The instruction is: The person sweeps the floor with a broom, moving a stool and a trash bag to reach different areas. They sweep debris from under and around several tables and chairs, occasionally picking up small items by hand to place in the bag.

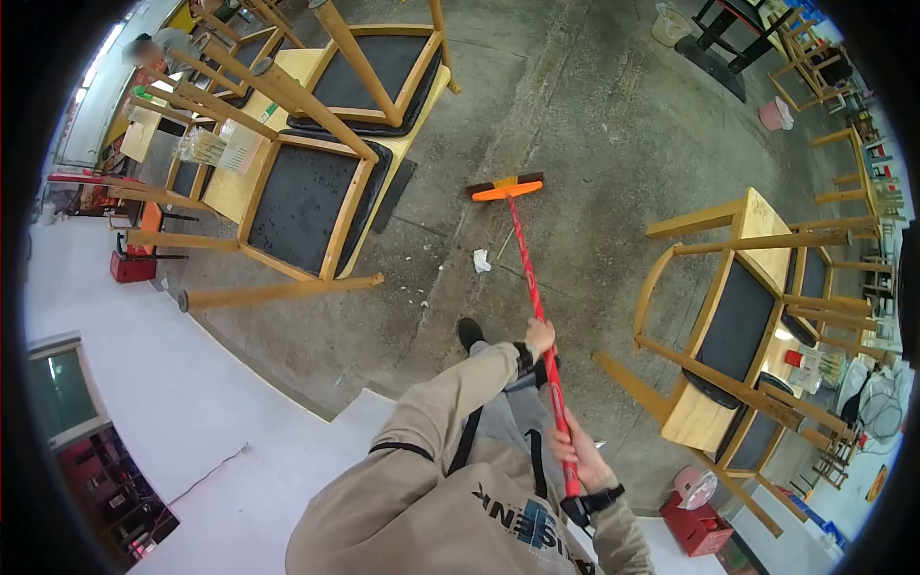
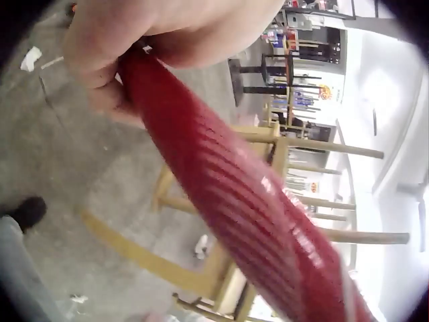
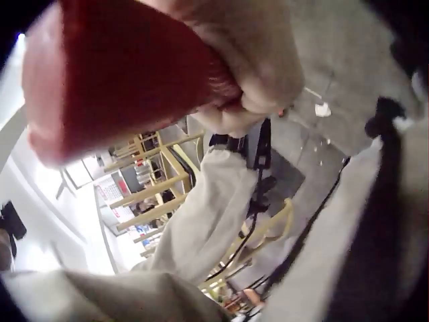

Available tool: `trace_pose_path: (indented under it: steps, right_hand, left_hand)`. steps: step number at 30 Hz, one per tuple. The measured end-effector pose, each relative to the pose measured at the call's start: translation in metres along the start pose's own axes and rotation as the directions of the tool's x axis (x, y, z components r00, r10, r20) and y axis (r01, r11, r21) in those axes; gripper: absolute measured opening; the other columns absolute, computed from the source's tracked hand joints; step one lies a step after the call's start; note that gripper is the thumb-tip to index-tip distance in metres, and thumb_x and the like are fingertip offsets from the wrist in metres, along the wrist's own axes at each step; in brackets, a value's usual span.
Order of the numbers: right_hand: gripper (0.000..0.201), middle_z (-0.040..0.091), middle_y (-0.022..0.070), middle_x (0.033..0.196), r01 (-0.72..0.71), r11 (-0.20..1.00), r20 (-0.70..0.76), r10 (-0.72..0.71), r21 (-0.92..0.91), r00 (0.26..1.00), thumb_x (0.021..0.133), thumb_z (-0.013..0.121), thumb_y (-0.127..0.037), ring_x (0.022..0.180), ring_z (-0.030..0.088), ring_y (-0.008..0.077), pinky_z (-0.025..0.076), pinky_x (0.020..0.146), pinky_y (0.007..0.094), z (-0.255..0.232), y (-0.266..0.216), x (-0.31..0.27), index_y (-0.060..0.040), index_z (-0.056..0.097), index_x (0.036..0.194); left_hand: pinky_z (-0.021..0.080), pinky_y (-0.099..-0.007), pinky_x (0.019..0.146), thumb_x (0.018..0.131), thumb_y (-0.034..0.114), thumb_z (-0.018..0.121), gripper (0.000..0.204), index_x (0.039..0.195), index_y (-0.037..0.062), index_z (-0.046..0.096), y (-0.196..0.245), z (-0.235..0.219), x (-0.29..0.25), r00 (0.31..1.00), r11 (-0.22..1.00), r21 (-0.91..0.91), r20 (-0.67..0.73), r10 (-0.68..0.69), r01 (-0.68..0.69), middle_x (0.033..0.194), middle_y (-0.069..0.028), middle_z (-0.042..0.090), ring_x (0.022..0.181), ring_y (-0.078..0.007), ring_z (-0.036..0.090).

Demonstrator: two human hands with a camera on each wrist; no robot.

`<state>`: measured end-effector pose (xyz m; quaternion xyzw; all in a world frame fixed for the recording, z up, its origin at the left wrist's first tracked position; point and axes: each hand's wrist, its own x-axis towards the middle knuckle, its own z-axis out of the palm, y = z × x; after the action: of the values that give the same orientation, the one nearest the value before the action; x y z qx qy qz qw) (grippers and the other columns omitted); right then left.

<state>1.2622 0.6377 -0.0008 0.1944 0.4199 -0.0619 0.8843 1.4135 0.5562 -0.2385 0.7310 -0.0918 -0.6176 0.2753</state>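
A push broom with an orange head [image 1: 508, 193] and a long red handle [image 1: 529, 273] reaches forward over the concrete floor. Its dark and yellow bristles face away from me. My left hand [image 1: 540, 336] grips the handle about midway, with the fingers wrapped around it in the left wrist view. Nearer my body, the right hand [image 1: 581, 448] holds the handle close to its top end. The red handle [image 3: 134, 74] fills much of the right wrist view. Beside the handle, short of the broom head, lie a crumpled white paper [image 1: 481, 260] and a thin stick [image 1: 505, 243].
Upturned chairs [image 1: 305, 206] rest on a wooden table at left, their legs sticking out. More upturned chairs [image 1: 733, 321] sit on a table at right. Small white scraps dot the floor. A pink bin [image 1: 775, 115] and a pale bucket [image 1: 670, 26] stand farther off. A red crate [image 1: 695, 530] stands at lower right.
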Motion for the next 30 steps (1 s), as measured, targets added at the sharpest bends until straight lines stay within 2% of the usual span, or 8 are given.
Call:
trace_pose_path:
  steps: [6, 11, 15, 18, 20, 24, 26, 30]
  right_hand:
    - [0.038, 0.031, -0.0044, 0.056, -0.054, 0.993, 0.079, 0.046, 0.103, 0.996, 0.095, 0.035, -0.04, 0.035, 0.023, 0.0018, 0.02, 0.027, 0.0138, -0.013, 0.014, -0.12, -0.0253, 0.035, 0.13]
    - [0.038, 0.032, -0.0039, 0.055, -0.064, 0.984, 0.121, 0.044, 0.164, 0.992, 0.094, 0.036, -0.04, 0.034, 0.022, 0.0029, 0.021, 0.026, 0.0149, -0.018, -0.013, -0.081, -0.0205, 0.037, 0.127]
    - [0.031, 0.034, -0.0046, 0.065, 0.088, 0.996, 0.166, -0.082, -0.033, 0.983, 0.094, 0.04, -0.034, 0.046, 0.029, 0.0017, 0.025, 0.035, 0.0141, 0.011, -0.026, 0.011, -0.0107, 0.042, 0.115]
    - [0.03, 0.034, -0.0042, 0.069, 0.064, 0.997, 0.216, -0.051, -0.051, 0.975, 0.094, 0.042, -0.03, 0.051, 0.03, 0.0014, 0.026, 0.038, 0.0136, 0.001, -0.01, 0.021, -0.0105, 0.042, 0.116]
    - [0.028, 0.035, -0.0041, 0.068, 0.021, 0.997, 0.243, -0.039, 0.079, 0.969, 0.094, 0.043, -0.028, 0.049, 0.029, 0.0011, 0.025, 0.036, 0.014, -0.014, -0.005, 0.002, -0.0103, 0.042, 0.116]
    - [0.028, 0.032, -0.0044, 0.062, -0.054, 0.982, -0.006, 0.056, 0.18, 0.998, 0.095, 0.041, -0.026, 0.041, 0.025, 0.0015, 0.021, 0.03, 0.0144, -0.086, 0.006, -0.093, -0.0108, 0.043, 0.119]
    - [0.035, 0.029, -0.0045, 0.058, -0.052, 0.996, -0.129, 0.061, 0.074, 0.99, 0.096, 0.036, -0.03, 0.038, 0.023, 0.0017, 0.021, 0.028, 0.0144, -0.104, 0.015, -0.145, -0.0135, 0.037, 0.127]
    - [0.042, 0.028, -0.0047, 0.055, -0.083, 0.996, 0.021, 0.082, 0.027, 0.996, 0.097, 0.031, -0.035, 0.037, 0.023, 0.0016, 0.021, 0.028, 0.0142, -0.126, 0.032, -0.214, -0.0166, 0.029, 0.134]
  left_hand:
    - [0.051, -0.041, 0.044, 0.091, 0.024, 0.042, 0.037, 0.108, 0.0, 0.019, 0.001, 0.044, -0.122, 0.957, 0.948, -0.268, 0.272, -0.096, 0.172, 0.07, -0.0118, 0.048, 0.049, -0.0267, 0.058]
    - [0.048, -0.0417, 0.037, 0.089, 0.025, 0.047, 0.037, 0.101, -0.0036, 0.027, 0.012, 0.031, -0.082, 0.984, 0.945, -0.289, 0.039, 0.174, -0.156, 0.067, -0.0166, 0.053, 0.044, -0.029, 0.058]
    - [0.054, -0.0489, 0.05, 0.092, 0.033, 0.039, 0.03, 0.103, 0.0055, 0.034, 0.032, -0.039, 0.012, 0.998, 0.901, -0.434, 0.059, 0.033, -0.004, 0.069, -0.0132, 0.048, 0.053, -0.0301, 0.056]
    - [0.054, -0.0488, 0.053, 0.091, 0.041, 0.035, 0.044, 0.11, 0.0015, 0.034, 0.014, -0.047, 0.045, 0.982, 0.993, -0.096, -0.164, -0.089, 0.074, 0.073, -0.0166, 0.054, 0.061, -0.032, 0.06]
    - [0.053, -0.0475, 0.061, 0.09, 0.038, 0.038, 0.046, 0.106, -0.0047, 0.04, -0.05, -0.027, 0.092, 0.946, 0.916, 0.4, -0.291, 0.141, -0.014, 0.081, -0.0231, 0.06, 0.074, -0.0369, 0.063]
    - [0.047, -0.0468, 0.071, 0.089, 0.036, 0.036, 0.05, 0.096, -0.0127, 0.04, -0.097, 0.05, -0.013, 0.957, 0.853, 0.459, -0.016, 0.288, -0.249, 0.091, -0.0313, 0.057, 0.08, -0.0439, 0.059]
    - [0.046, -0.0455, 0.08, 0.087, 0.038, 0.04, 0.054, 0.102, -0.0144, 0.041, -0.126, 0.097, -0.055, 0.981, 0.919, 0.377, -0.103, 0.166, -0.116, 0.095, -0.0326, 0.055, 0.091, -0.0436, 0.057]
    - [0.047, -0.0448, 0.077, 0.087, 0.035, 0.04, 0.053, 0.089, -0.0162, 0.051, -0.101, 0.119, -0.153, 0.985, 0.902, 0.407, 0.148, 0.093, -0.147, 0.092, -0.0346, 0.055, 0.087, -0.0446, 0.057]
